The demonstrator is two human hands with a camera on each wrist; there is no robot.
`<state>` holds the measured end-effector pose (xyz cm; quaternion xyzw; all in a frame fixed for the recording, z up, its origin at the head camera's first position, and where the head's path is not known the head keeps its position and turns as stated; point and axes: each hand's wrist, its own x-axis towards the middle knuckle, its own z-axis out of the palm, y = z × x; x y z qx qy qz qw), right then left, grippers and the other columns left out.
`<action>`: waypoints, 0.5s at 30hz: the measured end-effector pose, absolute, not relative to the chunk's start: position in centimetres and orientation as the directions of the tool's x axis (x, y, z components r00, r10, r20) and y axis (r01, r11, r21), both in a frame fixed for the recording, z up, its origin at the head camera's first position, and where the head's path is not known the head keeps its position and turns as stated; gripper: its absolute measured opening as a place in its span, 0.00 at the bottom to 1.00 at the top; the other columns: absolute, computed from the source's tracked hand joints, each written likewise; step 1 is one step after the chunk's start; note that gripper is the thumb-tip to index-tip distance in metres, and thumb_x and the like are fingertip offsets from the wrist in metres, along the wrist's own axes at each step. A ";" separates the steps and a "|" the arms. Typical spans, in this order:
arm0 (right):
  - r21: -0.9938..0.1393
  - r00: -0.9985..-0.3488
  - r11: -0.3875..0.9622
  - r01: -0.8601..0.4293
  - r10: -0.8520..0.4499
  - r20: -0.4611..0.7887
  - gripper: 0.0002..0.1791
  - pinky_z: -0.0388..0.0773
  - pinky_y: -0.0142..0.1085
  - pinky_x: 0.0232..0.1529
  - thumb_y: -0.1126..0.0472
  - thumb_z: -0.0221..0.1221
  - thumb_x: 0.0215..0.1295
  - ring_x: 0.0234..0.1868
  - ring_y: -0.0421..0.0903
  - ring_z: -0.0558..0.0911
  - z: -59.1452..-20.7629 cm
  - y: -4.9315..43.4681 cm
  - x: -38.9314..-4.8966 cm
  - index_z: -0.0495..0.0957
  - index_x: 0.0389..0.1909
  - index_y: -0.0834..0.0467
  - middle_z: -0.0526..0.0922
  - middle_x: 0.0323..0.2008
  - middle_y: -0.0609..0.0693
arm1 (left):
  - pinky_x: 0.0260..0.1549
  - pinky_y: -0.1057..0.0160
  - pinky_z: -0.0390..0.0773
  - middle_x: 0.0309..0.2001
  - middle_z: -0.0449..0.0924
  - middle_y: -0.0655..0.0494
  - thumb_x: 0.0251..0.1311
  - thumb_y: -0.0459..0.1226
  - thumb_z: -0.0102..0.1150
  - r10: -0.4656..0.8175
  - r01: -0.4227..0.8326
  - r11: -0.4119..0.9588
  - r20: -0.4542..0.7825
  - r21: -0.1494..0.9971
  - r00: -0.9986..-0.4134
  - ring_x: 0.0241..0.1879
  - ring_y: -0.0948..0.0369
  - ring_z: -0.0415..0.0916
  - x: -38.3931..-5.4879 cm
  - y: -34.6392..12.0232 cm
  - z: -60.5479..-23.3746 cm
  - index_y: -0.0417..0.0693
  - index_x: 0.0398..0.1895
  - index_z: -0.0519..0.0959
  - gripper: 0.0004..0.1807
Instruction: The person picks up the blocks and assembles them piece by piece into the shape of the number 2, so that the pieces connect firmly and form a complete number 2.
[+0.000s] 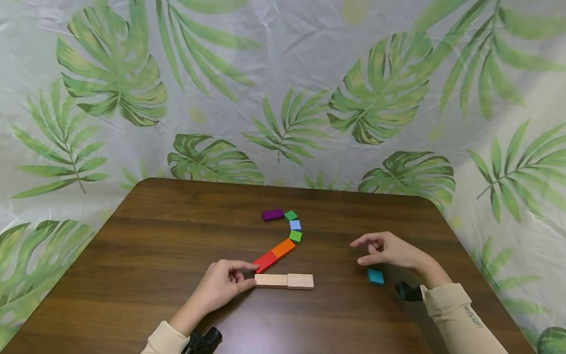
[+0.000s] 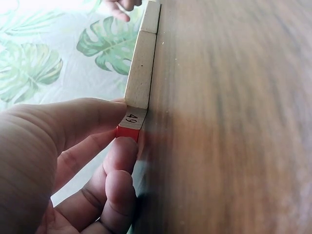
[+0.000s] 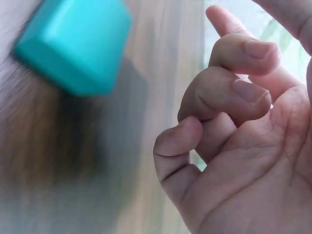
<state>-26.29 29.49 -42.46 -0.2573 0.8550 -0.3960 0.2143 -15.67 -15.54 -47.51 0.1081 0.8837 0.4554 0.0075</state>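
My left hand (image 1: 223, 282) is at the left end of the plain wooden block (image 1: 271, 280); its thumb touches that block and the index fingertip touches the red block (image 1: 265, 261) beside it. In the left wrist view the plain block's end (image 2: 131, 118) bears the number 49, with red just beyond it. A second plain block (image 1: 300, 281) adjoins on the right, and an orange block (image 1: 283, 248) continues the red one. My right hand (image 1: 391, 251) hovers empty above the table, index finger extended and other fingers loosely curled. Near it lies a teal block (image 1: 376, 277).
Beyond the orange block a curve runs through a green block (image 1: 295, 237), a light blue block (image 1: 295, 225), another green block (image 1: 290, 215) and a purple block (image 1: 272, 215). All lie on the brown wooden table (image 1: 146, 236), before a leaf-patterned curtain (image 1: 300, 59).
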 end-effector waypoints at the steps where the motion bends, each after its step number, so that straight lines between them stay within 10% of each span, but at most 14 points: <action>1: -0.791 -0.775 0.549 -0.269 -0.611 -0.160 0.26 0.70 0.34 0.37 0.58 0.71 0.70 0.22 0.35 0.61 -42.6 29.8 -26.1 0.81 0.64 0.65 0.61 0.20 0.41 | 0.20 0.72 0.66 0.21 0.78 0.67 0.59 0.37 0.79 0.197 0.181 0.561 0.082 0.807 -0.977 0.18 0.72 0.66 -15.7 -15.5 -47.5 0.56 0.47 0.93 0.13; 15: -0.823 -0.735 0.530 -0.203 -0.638 -0.230 0.26 0.69 0.28 0.49 0.60 0.70 0.70 0.20 0.42 0.53 -43.8 32.8 -24.6 0.78 0.64 0.67 0.51 0.19 0.46 | 0.20 0.72 0.65 0.21 0.77 0.65 0.59 0.38 0.79 0.209 0.182 0.554 0.076 0.812 -0.975 0.18 0.72 0.65 -15.7 -15.6 -47.3 0.56 0.48 0.92 0.14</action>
